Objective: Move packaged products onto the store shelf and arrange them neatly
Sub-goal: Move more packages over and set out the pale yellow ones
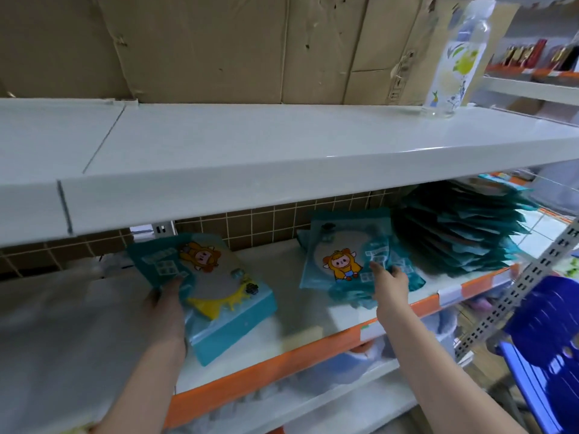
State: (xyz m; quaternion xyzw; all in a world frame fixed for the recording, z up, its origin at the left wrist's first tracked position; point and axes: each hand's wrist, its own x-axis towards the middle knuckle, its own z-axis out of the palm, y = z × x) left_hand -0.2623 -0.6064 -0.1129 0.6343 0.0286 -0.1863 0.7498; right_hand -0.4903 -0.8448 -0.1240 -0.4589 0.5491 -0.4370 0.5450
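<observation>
Your left hand [167, 303] grips a teal packet stack [216, 292] at its left near corner, thumb on top and fingers hidden underneath. The stack is tilted, its near end overhanging the orange front edge of the lower shelf [313, 321], and its top face shows a cartoon figure in a yellow suit.

Your right hand [391, 281] reaches onto a second pile of teal packets [354, 261] lying flat on the same shelf, right of the held stack and apart from it. The fingers extend forward and rest on the top packet near its right edge. Whether they pinch the packet or only touch it cannot be determined; the frame is blurred there.

Further right, a tall fanned stack of teal packets [463, 227] stands at the right end of the lower shelf, just beside the second pile.

The white upper shelf [250, 145] carries a clear bottle [454, 61] with a lemon print at its far right, in front of flattened cardboard [219, 42]. A blue plastic basket [551, 333] sits at the near right, outside the shelf upright.
</observation>
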